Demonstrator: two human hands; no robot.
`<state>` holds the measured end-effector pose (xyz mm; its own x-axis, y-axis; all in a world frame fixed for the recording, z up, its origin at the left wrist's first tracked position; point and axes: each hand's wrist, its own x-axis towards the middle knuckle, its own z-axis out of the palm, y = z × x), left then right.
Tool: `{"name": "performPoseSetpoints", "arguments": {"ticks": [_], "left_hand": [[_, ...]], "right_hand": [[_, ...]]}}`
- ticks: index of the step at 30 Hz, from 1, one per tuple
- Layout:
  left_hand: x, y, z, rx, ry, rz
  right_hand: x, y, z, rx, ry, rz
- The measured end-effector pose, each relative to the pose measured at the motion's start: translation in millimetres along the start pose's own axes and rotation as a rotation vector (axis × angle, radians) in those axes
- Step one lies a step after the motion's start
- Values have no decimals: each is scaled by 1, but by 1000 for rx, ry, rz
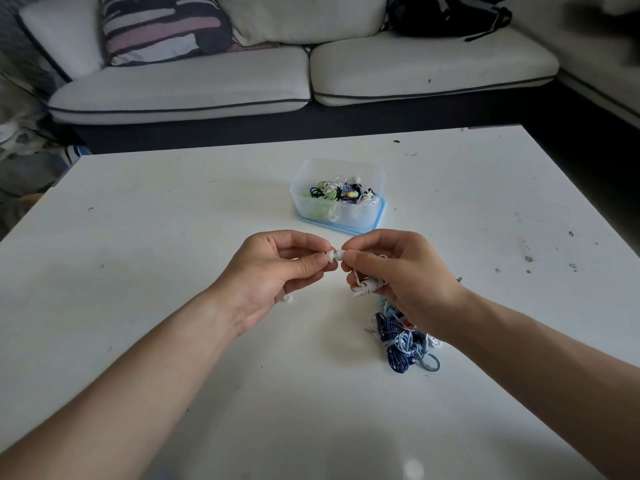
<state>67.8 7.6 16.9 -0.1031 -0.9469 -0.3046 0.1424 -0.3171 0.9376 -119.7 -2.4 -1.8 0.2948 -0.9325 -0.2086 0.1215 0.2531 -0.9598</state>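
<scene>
Pinching a white earbud [335,255] between them: left hand [277,271] and right hand [398,275]. The right hand also grips its coiled cable [365,287].

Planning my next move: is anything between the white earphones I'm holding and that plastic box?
Nothing visible does. The left hand and right hand pinch the white earphones just short of the plastic box, whose top is open. The blue cable bundle lies on the near side, under the right wrist, off that path.
</scene>
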Motion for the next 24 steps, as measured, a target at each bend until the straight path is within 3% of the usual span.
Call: {"name": "performPoseSetpoints", "arguments": {"ticks": [13, 24], "left_hand": [[0, 2, -2, 87, -98, 6], [1, -1, 0, 65, -84, -15]], "right_hand": [[2, -2, -6, -14, -102, 33], [1, -1, -6, -20, -105, 24]]}}
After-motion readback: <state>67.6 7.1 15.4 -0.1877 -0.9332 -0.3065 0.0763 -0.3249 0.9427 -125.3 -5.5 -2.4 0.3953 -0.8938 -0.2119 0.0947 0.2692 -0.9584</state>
